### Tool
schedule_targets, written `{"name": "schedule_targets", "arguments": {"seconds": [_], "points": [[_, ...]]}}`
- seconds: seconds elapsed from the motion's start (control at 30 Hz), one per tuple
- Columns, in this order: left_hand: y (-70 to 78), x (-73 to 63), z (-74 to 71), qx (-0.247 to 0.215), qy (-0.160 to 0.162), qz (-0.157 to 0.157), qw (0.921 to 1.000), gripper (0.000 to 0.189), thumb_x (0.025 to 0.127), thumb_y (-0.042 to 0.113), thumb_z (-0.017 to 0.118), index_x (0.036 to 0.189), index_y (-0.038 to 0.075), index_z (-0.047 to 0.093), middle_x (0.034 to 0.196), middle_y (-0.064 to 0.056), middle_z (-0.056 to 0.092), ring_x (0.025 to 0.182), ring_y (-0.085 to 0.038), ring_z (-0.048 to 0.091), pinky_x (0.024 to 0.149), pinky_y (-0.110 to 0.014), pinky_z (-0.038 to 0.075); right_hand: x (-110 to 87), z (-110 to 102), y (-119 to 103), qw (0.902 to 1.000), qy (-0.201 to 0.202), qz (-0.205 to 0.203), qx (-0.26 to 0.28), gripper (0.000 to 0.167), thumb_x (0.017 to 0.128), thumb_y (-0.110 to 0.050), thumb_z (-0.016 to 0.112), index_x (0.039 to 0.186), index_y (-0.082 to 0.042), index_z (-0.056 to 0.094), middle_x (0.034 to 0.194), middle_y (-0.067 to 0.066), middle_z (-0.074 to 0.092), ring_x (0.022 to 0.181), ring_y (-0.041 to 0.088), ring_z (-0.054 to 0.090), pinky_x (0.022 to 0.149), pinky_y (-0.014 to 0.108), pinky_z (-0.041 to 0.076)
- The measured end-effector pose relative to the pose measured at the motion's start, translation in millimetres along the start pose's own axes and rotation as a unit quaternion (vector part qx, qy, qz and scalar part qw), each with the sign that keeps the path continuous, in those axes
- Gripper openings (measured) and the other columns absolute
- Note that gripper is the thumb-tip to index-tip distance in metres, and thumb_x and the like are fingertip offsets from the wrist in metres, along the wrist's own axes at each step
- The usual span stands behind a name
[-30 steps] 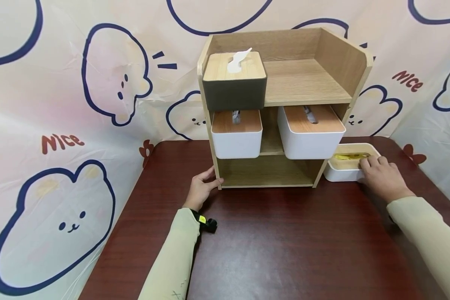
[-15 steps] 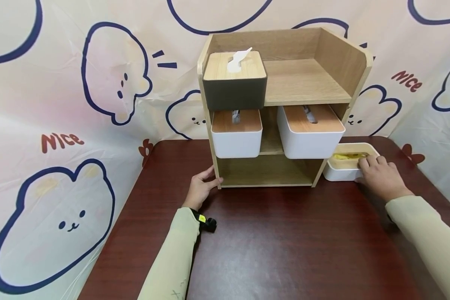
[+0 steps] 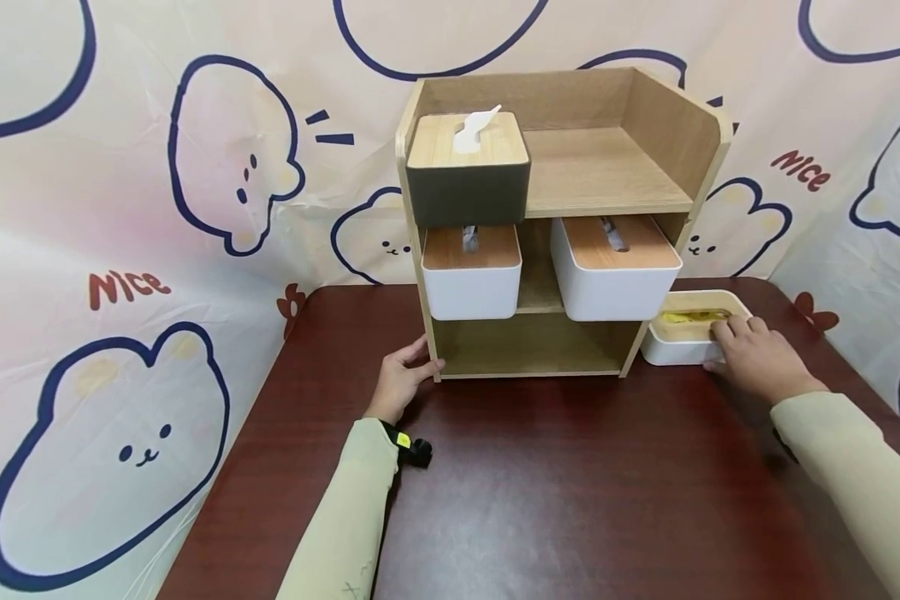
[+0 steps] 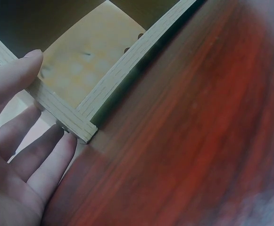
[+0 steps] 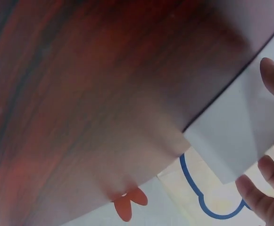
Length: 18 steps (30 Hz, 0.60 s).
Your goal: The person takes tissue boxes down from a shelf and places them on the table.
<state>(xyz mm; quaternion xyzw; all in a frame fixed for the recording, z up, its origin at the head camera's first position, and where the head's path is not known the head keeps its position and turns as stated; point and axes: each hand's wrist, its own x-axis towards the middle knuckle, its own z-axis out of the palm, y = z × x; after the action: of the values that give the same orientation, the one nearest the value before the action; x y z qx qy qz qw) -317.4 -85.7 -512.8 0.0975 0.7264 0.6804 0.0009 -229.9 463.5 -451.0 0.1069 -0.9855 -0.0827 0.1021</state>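
Note:
A light wood desktop shelf stands at the back of the dark red table. My left hand holds the lower front edge of its left side panel; in the left wrist view the thumb lies on one side of the panel and the fingers on the other. To the right of the shelf, a white tissue box with a pale wood lid sits on the table, something yellow in its slot. My right hand grips this box, fingers over the near right rim, thumb at the white wall.
A dark grey tissue box with a wood lid stands on the top shelf at left. Two white tissue boxes, a left one and a right one, jut from the middle shelf. A cartoon-printed cloth hangs behind the table.
The head view has shifted slightly. My right thumb has come into sight at the tissue box's front wall. My left hand stays on the shelf's side panel.

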Motion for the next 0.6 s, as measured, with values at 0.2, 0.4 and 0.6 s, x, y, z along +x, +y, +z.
{"name": "schedule_targets", "arguments": {"seconds": [0.2,0.4,0.6], "points": [[-0.5,0.7,-0.8,0.001,-0.004,-0.004,1.0,0.061,0.078,0.017,0.084,0.135,0.018,0.061,0.127,-0.002,0.063,0.128,-0.015,0.047,0.093,-0.033,0.047,-0.8,-5,1,0.9994,-0.029,-0.006,0.019,0.054,0.082,-0.024,0.079,0.12,-0.001,0.049,0.108,0.022,0.05,0.098,0.042,0.048,0.078,0.059,0.047],[-1.9,-1.1,-2.3,0.003,-0.002,-0.004,1.0,0.06,0.078,0.019,0.084,0.134,0.019,0.061,0.127,-0.002,0.063,0.128,-0.015,0.047,0.093,-0.033,0.047,-3.4,-8,-3,0.9991,-0.034,-0.005,0.025,0.055,0.082,-0.023,0.079,0.123,-0.002,0.049,0.114,0.024,0.05,0.102,0.044,0.048,0.082,0.061,0.046],[0.7,0.3,-1.3,0.008,-0.002,-0.002,1.0,0.061,0.078,0.02,0.084,0.134,0.019,0.061,0.127,-0.002,0.063,0.129,-0.016,0.046,0.099,-0.037,0.042,-4.9,-17,-4,0.9987,-0.046,0.007,0.021,0.061,0.083,-0.026,0.078,0.128,0.002,0.048,0.116,0.027,0.05,0.104,0.046,0.048,0.083,0.062,0.045]]}}
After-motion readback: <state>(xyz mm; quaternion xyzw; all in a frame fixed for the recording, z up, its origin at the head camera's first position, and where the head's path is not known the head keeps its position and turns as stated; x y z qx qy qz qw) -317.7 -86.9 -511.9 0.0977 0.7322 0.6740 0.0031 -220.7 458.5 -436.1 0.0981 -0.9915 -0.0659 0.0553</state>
